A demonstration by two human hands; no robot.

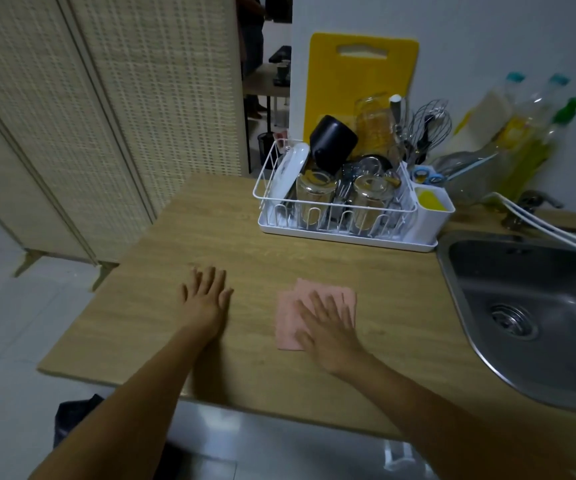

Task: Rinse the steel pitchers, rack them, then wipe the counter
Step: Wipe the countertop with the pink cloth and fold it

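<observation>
Pink cloth (316,315) flat on tabletop (252,233), under right hand (328,327); fingers (317,299) spread, pressing it. Left hand (207,296) flat beside, well left, fingers spread. Bare tabletop ahead toward dish rack (342,202); wipe likely runs forward or leftward.

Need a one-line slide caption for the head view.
Right hand presses a pink cloth flat on the wooden counter; left hand rests open beside it, loaded dish rack behind.

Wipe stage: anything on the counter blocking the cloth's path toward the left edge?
Only the left hand, resting flat on the counter left of the pink cloth. The right hand presses the cloth. The dish rack sits farther back, out of that path.
</observation>
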